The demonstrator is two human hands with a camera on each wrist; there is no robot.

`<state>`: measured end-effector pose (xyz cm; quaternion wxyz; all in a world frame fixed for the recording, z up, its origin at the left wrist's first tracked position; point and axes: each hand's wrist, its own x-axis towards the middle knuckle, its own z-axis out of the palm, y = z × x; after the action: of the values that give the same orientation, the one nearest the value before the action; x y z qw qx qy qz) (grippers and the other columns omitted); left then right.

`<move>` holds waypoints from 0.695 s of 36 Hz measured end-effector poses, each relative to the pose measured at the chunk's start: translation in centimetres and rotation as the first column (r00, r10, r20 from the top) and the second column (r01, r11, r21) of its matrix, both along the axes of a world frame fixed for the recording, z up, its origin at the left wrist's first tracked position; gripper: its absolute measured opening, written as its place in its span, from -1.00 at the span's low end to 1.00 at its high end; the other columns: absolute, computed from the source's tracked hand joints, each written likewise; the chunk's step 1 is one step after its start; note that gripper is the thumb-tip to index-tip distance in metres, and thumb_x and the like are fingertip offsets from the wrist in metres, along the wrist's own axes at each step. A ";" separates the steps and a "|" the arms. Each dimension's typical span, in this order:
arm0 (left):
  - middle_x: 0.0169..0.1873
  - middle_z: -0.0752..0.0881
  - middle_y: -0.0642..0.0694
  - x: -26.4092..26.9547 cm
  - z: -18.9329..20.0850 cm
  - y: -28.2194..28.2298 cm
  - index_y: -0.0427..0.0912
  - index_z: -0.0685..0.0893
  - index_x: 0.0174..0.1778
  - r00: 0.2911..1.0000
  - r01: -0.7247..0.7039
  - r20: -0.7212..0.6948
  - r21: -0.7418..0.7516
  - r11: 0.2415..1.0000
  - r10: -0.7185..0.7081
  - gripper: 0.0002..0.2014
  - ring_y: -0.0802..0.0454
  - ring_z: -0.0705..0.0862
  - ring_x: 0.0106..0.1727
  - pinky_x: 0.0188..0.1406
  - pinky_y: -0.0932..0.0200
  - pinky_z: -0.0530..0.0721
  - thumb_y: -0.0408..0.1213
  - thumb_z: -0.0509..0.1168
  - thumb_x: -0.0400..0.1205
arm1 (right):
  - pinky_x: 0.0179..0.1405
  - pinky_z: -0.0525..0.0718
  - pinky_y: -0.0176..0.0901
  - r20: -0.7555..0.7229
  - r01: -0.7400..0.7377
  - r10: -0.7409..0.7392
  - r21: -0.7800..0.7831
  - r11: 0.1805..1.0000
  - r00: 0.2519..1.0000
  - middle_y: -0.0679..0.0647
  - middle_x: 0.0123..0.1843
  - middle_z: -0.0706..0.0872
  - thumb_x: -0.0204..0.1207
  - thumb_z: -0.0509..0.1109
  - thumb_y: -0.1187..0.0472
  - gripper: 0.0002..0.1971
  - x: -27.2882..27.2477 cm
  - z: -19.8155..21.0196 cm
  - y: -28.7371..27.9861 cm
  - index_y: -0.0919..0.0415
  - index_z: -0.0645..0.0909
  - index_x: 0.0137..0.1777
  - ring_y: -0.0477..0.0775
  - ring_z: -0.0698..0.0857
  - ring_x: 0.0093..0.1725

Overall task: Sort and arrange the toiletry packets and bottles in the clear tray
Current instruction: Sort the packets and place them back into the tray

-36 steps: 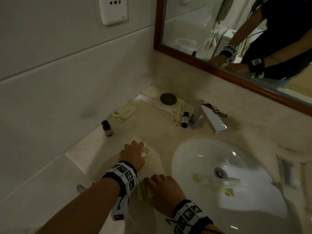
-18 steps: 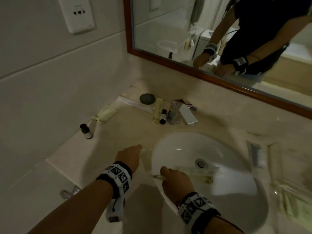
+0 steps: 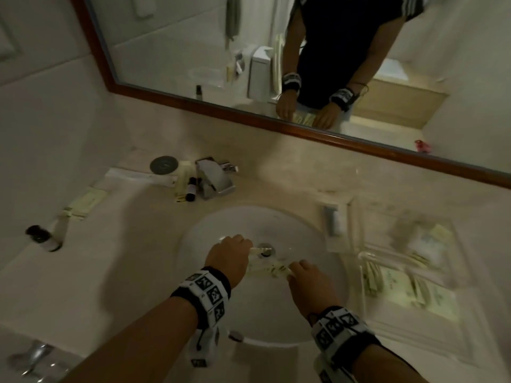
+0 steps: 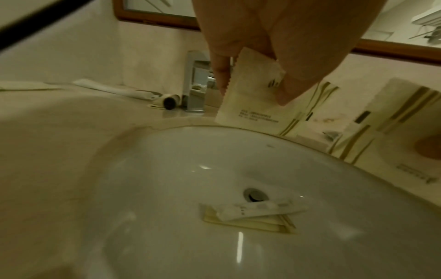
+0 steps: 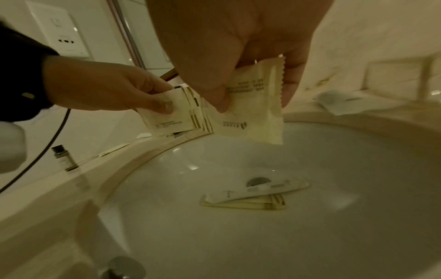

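Over the white sink [image 3: 210,297] both hands hold cream toiletry packets. My left hand [image 3: 247,248] pinches a small stack of striped packets [image 5: 171,117] between thumb and fingers. My right hand [image 3: 294,270] pinches one serrated-edged packet [image 5: 253,113] right beside them. A white sachet on a flat cream packet [image 4: 253,213] lies in the bowl by the drain. The clear tray [image 3: 362,255], blurred, stands on the counter right of the sink with several packets inside. One small dark-capped bottle [image 3: 44,239] stands at far left, another [image 3: 190,186] lies by the faucet.
The chrome faucet [image 3: 213,178] stands behind the bowl. Left of it are a dark round disc [image 3: 164,165], a long white packet [image 3: 143,176] and flat cream packets [image 3: 85,200]. A wood-framed mirror [image 3: 276,125] runs along the back wall.
Both hands lifted packets off the counter left of the sink and carried them rightward to above the bowl. The view swung right, bringing the clear tray into sight.
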<state>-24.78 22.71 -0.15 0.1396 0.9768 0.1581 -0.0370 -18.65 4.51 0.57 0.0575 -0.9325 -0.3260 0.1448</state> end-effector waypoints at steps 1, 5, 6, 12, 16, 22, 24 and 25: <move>0.15 0.58 -0.12 0.5 0.1 -0.8 -0.12 0.55 0.21 1.000 0.019 0.013 0.012 1.000 -0.019 -0.75 -0.15 0.56 0.15 0.09 0.00 0.58 -0.36 0.04 0.70 | 0.09 0.55 -0.01 0.001 0.018 -0.018 0.000 1.000 1.000 0.05 0.28 0.54 0.66 0.08 0.13 -0.72 0.3 0.2 -0.8 0.11 0.46 0.30 0.15 0.56 0.24; 0.16 0.58 -0.11 2.3 0.5 -3.9 -0.10 0.54 0.22 0.995 0.087 0.047 0.007 0.996 -0.087 -0.74 -0.15 0.56 0.14 0.07 0.01 0.59 -0.36 0.03 0.70 | 0.09 0.58 0.01 0.011 0.084 -0.084 0.006 0.996 0.996 0.06 0.29 0.52 0.63 0.09 0.22 -0.73 1.5 0.6 -3.9 0.12 0.45 0.29 0.15 0.55 0.25; 0.17 0.57 -0.11 2.8 0.6 -4.6 -0.10 0.55 0.22 0.993 0.101 0.052 0.003 0.995 -0.101 -0.74 -0.15 0.57 0.13 0.07 0.01 0.60 -0.36 0.04 0.70 | 0.07 0.57 0.00 0.017 0.097 -0.097 0.011 0.995 0.995 0.06 0.29 0.51 0.63 0.09 0.22 -0.72 1.7 0.8 -4.6 0.13 0.45 0.29 0.16 0.55 0.25; 0.13 0.55 -0.14 5.1 1.1 -8.8 -0.16 0.58 0.15 0.982 0.175 0.079 -0.019 0.984 -0.173 -0.78 -0.17 0.58 0.05 0.00 -0.04 0.64 -0.35 0.06 0.69 | 0.04 0.61 0.02 0.042 0.181 -0.183 0.039 0.983 0.982 0.09 0.28 0.49 0.62 0.10 0.23 -0.72 2.6 1.3 -9.0 0.15 0.48 0.28 0.18 0.57 0.20; 0.08 0.53 -0.13 6.5 1.0 -11.4 -0.15 0.58 0.10 0.969 0.230 0.091 -0.001 0.973 -0.229 -0.80 -0.14 0.57 -0.05 -0.11 -0.06 0.67 -0.34 0.06 0.70 | 0.03 0.63 0.01 0.062 0.236 -0.238 0.038 0.971 0.969 0.10 0.27 0.49 0.62 0.11 0.23 -0.72 3.4 1.3 -11.8 0.15 0.50 0.27 0.20 0.57 0.20; 0.10 0.51 -0.13 8.4 1.3 -15.1 -0.15 0.57 0.13 0.955 0.281 0.096 0.005 0.960 -0.280 -0.79 -0.15 0.57 0.03 -0.14 0.01 0.57 -0.34 0.06 0.69 | -0.08 0.64 0.06 0.114 0.290 -0.295 0.055 0.955 0.949 0.15 0.21 0.54 0.57 0.19 0.28 -0.72 4.7 1.1 -15.7 0.18 0.55 0.25 0.23 0.59 0.16; 0.12 0.52 -0.14 9.0 1.4 -16.2 -0.16 0.56 0.15 0.952 0.294 0.095 -0.008 0.956 -0.292 -0.78 -0.17 0.56 0.05 -0.07 -0.02 0.62 -0.36 0.06 0.68 | -0.11 0.65 0.06 0.123 0.303 -0.308 0.062 0.951 0.943 0.15 0.21 0.54 0.57 0.20 0.27 -0.72 5.1 1.1 -16.9 0.19 0.55 0.25 0.25 0.62 0.12; 0.12 0.52 -0.14 9.3 1.4 -16.8 -0.16 0.57 0.16 0.950 0.299 0.100 -0.010 0.954 -0.297 -0.78 -0.17 0.57 0.05 -0.05 -0.03 0.64 -0.36 0.07 0.68 | -0.13 0.66 0.07 0.131 0.309 -0.315 0.068 0.949 0.940 0.16 0.20 0.56 0.57 0.22 0.27 -0.72 5.4 1.1 -17.4 0.19 0.56 0.24 0.25 0.64 0.09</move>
<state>-15.47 5.93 1.24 0.1523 0.9883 0.0014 -0.0120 -13.27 -12.94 1.67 0.0783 -0.9786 -0.1807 0.0603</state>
